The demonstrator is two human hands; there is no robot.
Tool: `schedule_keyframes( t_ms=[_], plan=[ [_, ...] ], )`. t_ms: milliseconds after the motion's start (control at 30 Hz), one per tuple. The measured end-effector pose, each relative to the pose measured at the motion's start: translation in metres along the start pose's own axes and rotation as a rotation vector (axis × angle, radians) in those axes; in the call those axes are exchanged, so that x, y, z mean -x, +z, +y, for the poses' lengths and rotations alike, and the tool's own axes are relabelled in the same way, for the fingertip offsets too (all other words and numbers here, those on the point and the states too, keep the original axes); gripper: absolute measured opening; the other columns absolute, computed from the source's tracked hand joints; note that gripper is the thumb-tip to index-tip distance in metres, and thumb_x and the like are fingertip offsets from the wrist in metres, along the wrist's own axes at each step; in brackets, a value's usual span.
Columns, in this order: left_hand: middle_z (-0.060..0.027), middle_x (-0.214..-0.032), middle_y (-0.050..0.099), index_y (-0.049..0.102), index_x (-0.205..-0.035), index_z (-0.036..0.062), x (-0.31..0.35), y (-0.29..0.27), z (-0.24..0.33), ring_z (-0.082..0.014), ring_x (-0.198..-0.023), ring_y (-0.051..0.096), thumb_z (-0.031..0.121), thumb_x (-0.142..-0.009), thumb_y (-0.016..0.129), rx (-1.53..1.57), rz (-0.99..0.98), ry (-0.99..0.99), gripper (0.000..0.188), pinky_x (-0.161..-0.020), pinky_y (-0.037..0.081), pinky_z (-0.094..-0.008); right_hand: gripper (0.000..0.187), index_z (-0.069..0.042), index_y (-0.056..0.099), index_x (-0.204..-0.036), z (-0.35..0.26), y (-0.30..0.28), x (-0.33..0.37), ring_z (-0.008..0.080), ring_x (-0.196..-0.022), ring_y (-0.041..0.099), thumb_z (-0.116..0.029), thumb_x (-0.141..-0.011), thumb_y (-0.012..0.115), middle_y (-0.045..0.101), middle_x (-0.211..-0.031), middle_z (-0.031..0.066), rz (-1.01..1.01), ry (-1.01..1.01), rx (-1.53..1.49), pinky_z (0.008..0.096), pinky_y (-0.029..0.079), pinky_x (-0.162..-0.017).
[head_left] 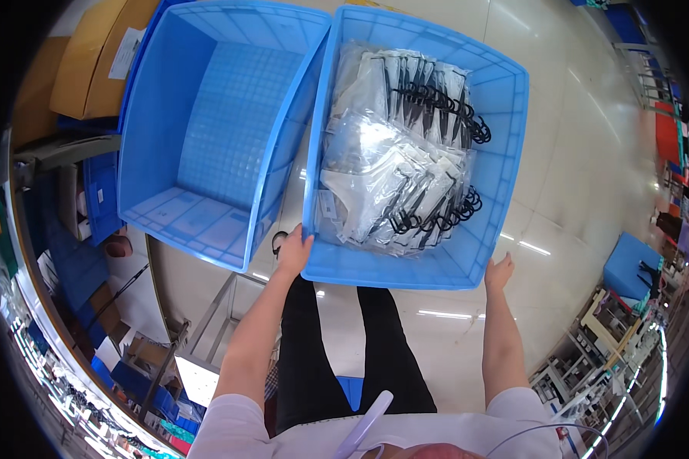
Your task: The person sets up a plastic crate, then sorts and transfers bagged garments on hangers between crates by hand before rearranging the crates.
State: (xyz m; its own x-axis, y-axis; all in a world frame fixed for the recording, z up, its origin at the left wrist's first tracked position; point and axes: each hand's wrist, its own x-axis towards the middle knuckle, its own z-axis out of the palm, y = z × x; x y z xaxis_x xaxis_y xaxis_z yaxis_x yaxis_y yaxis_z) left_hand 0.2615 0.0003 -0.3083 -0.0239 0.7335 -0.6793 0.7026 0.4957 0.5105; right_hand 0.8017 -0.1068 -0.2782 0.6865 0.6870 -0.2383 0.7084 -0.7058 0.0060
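In front of me is a blue plastic bin (344,260) holding clear plastic bags of white garments (375,161) on black hangers (436,99). The garments lie in two groups, their hooks toward the bin's right wall. My left hand (292,251) is closed on the rim at the near left corner. At the near right corner, my right hand (500,271) is beside the outer wall, fingers apart; whether it touches the wall is hard to tell. Against the left side stands a second blue bin (230,122), tilted in view, with nothing inside.
Cardboard boxes (99,61) stand at the far left beside a metal frame (73,157). Near my left forearm is a metal-framed stand (214,325). Pale glossy floor (566,168) extends to the right, toward a blue box (631,264) and equipment. My legs are just below the bin.
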Motion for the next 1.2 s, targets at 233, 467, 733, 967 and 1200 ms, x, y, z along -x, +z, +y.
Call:
schedule_keyframes(
  t_ms=[233,467,733,967,1200],
  plan=[
    [-0.0198,-0.106,0.056,0.052,-0.113,0.0008,0.027,-0.03,-0.128,-0.0401,-0.101,0.057,0.028,-0.093,0.065,-0.138,1.051,-0.501,0.036,-0.088,0.048,-0.0496,0.085,0.006,0.028,-0.146,0.09,0.036,0.062,0.046,-0.119,0.054,-0.027,-0.085,0.077,0.054,-0.128,0.0309,-0.393,0.431,-0.249,0.0457,0.043,-0.104],
    [-0.0157,-0.123,0.056,0.048,-0.129,0.0063,-0.006,-0.122,-0.222,-0.0313,-0.107,0.059,0.026,-0.092,0.067,0.986,0.649,-0.782,0.045,-0.092,0.05,-0.0501,0.064,-0.005,0.04,-0.14,0.023,0.067,0.122,0.0341,-0.106,0.065,-0.034,-0.092,0.07,0.051,-0.136,0.0206,-0.73,1.086,-0.931,0.0425,0.057,-0.084],
    [-0.0112,-0.102,0.063,0.048,-0.126,0.0097,-0.01,-0.144,-0.229,-0.0233,-0.076,0.066,0.016,-0.09,0.069,0.871,0.443,-0.808,0.042,-0.061,0.059,-0.0371,0.054,-0.001,0.045,-0.136,-0.107,0.067,0.184,0.0324,-0.122,0.059,-0.039,-0.1,0.057,0.057,-0.132,0.021,-1.194,1.062,-1.116,0.0433,0.048,-0.104],
    [-0.0068,-0.073,0.062,0.059,-0.101,0.0038,0.0,-0.176,-0.184,-0.0174,-0.052,0.06,0.022,-0.086,0.067,1.061,0.239,-0.791,0.025,-0.044,0.056,-0.0302,0.047,-0.002,0.057,-0.126,-0.16,0.005,0.187,0.0241,-0.113,0.062,-0.04,-0.097,0.062,0.062,-0.126,0.0143,-1.36,0.465,-0.865,0.0368,0.049,-0.098],
    [-0.0046,-0.089,0.062,0.059,-0.107,0.0044,0.109,-0.239,-0.151,-0.0171,-0.081,0.063,0.013,-0.078,0.067,1.036,0.416,-0.702,0.032,-0.07,0.056,-0.0342,0.082,-0.005,0.04,-0.149,-0.404,-0.013,0.194,0.0269,-0.138,0.041,-0.058,-0.091,0.063,0.043,-0.151,0.0149,-1.22,-0.136,-1.006,0.0421,0.032,-0.113]
  ],
)
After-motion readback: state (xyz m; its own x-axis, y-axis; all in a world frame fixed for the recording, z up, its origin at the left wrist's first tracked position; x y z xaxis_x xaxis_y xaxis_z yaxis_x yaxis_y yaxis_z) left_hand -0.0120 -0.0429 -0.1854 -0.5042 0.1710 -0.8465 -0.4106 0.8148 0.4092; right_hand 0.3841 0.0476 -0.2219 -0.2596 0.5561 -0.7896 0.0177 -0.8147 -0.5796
